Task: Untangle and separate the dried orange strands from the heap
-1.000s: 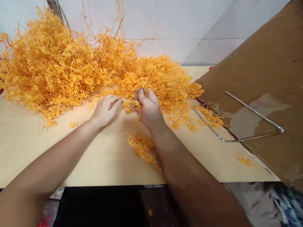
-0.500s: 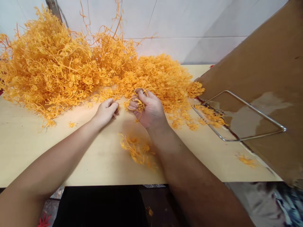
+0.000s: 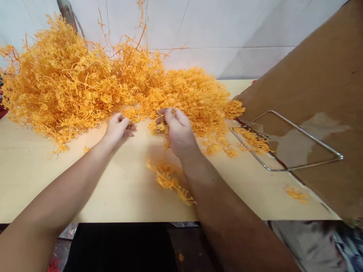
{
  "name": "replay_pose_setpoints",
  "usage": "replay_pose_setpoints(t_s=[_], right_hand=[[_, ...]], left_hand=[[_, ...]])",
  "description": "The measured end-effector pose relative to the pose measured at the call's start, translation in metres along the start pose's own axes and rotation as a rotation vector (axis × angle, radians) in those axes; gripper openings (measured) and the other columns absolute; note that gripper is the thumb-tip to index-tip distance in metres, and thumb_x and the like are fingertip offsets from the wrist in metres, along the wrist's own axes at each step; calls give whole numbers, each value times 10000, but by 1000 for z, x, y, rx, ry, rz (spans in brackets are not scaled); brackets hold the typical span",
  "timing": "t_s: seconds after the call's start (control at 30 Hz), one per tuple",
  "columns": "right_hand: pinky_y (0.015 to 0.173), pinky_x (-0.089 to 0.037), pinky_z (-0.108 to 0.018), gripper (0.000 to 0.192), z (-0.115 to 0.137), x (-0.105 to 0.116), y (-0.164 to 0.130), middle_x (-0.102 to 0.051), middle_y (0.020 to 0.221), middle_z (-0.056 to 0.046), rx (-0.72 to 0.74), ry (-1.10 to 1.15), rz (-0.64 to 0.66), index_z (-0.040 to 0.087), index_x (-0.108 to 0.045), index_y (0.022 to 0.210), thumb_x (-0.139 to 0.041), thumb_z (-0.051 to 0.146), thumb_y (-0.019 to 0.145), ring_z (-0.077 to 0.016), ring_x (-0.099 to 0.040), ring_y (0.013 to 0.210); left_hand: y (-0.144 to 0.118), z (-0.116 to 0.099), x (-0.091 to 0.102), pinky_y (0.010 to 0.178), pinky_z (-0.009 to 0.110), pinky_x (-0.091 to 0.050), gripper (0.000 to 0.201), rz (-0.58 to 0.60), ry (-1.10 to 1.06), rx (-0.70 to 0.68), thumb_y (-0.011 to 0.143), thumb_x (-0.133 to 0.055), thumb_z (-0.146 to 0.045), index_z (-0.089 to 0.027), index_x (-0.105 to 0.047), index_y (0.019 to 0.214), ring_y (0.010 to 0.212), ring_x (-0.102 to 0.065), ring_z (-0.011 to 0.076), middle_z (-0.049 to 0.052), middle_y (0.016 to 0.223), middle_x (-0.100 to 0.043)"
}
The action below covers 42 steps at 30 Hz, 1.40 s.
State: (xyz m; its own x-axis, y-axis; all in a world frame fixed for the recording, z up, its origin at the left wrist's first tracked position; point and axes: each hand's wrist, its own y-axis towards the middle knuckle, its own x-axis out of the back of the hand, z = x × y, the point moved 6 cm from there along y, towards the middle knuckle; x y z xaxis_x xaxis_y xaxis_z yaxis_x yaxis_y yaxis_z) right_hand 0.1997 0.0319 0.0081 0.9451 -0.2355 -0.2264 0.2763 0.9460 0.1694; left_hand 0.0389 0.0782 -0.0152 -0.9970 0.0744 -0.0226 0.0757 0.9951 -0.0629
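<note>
Head view, looking down on a pale wooden tabletop set against a white tiled wall.

Main material: a large tangled heap of orange plastic sprigs, thin branching strands, piled along the far edge of the tabletop from the left side to past the middle. Its near edge reaches both hands.

Left hand: fingers curled inward, knuckles up, resting at the near edge of the heap. Thumb and fingertips meet; whether a strand is pinched between them cannot be told.

Right hand: closed around a small bunch of orange strands, which sticks out on the thumb side and hangs a little below the palm. The bunch lies just beside the heap's edge; whether it is joined to the heap cannot be told.

Near the right forearm, on the bare tabletop: a small loose cluster of orange sprigs, apart from the heap.

Right of the hands: a bent metal wire frame, roughly triangular, lying partly on the tabletop and partly against a large brown cardboard sheet that leans in from the right. Scattered orange fragments lie at the frame's left corner. One more small orange scrap sits near the tabletop's right edge.
</note>
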Motion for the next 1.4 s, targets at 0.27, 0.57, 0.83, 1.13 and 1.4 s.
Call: replay_pose_setpoints(t_s=[0.27, 0.57, 0.83, 1.13, 1.4], right_hand=[[512, -371, -221, 419, -25, -5, 6, -464, 642, 29, -1, -114, 42, 201, -494, 709, -469, 616, 752, -73, -432, 554], [640, -445, -258, 448, -21, -14, -1, -511, 699, 0, 63, -105, 142, 209, -526, 767, -395, 638, 779, -118, -532, 724], [597, -460, -248, 317, -21, -23, -8, -560, 731, 3, -70, 81, 231, 211, -535, 794, -545, 525, 753, -114, -550, 707], [519, -398, -195, 376, -20, -23, -11, -534, 668, 43, -196, 132, 225, 183, -524, 742, -787, 348, 529, -54, -491, 570], [428, -350, -188, 169, -17, -25, -15, -493, 579, 52, -310, 285, 181, 180, -486, 688, -652, 214, 690, -46, -443, 453]], left_hand=[[-35, -34, -20, 527, 196, -355, 168, 155, 359, -391, 671, -400, -99, -176, -509, 773, 512, -429, 66, -37, 591, -471], [-51, -32, -37, 607, 250, -307, 274, 163, 818, -428, 700, -601, -430, -179, -557, 801, 612, -426, 127, -7, 627, -482], [-43, -25, -32, 608, 238, -305, 180, 168, 743, -464, 766, -553, -351, -172, -563, 781, 634, -443, 118, 3, 670, -529], [-45, -30, -37, 605, 241, -323, 183, 292, 762, -517, 832, -422, -248, -148, -492, 695, 621, -425, 104, 12, 678, -520], [-47, -28, -44, 509, 197, -284, 175, 583, 158, -195, 808, -430, -223, -151, -438, 648, 511, -335, 56, -37, 575, -386]])
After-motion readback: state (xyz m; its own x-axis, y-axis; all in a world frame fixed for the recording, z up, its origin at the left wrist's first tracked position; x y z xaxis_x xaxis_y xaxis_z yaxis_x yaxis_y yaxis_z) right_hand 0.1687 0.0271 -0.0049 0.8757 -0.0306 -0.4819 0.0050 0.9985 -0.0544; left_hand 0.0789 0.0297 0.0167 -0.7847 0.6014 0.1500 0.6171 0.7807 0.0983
